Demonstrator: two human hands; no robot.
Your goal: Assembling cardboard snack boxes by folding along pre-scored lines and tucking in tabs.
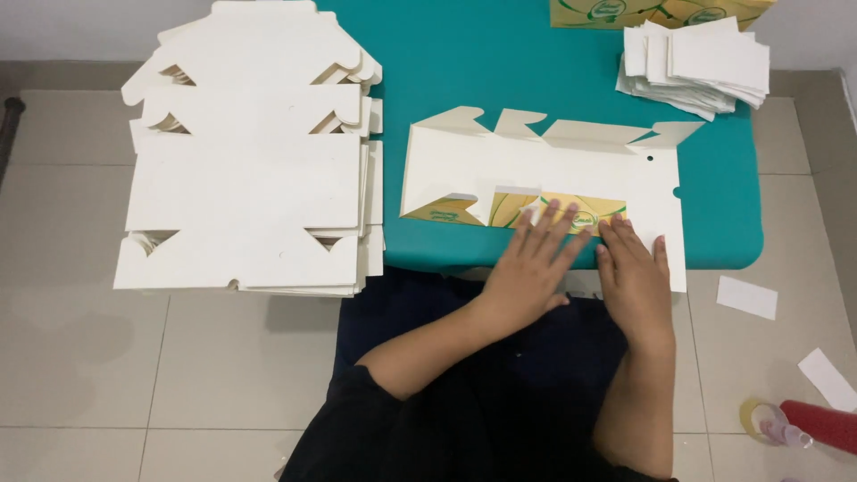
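Both hands lie flat with fingers spread, no grip closed on anything: the left hand and right hand press the folded front flap of a flat carton blank on the teal tabletop. Left of the blank sits a tall stack of white blanks; behind it to the right, a pile of white slips; paper scraps lie on the grey tiled floor to its right

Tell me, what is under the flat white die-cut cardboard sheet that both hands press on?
The flat white die-cut cardboard sheet lies on a teal table, which shows all around it. The left hand and right hand press its near folded flap. Whatever lies beneath the sheet is hidden.
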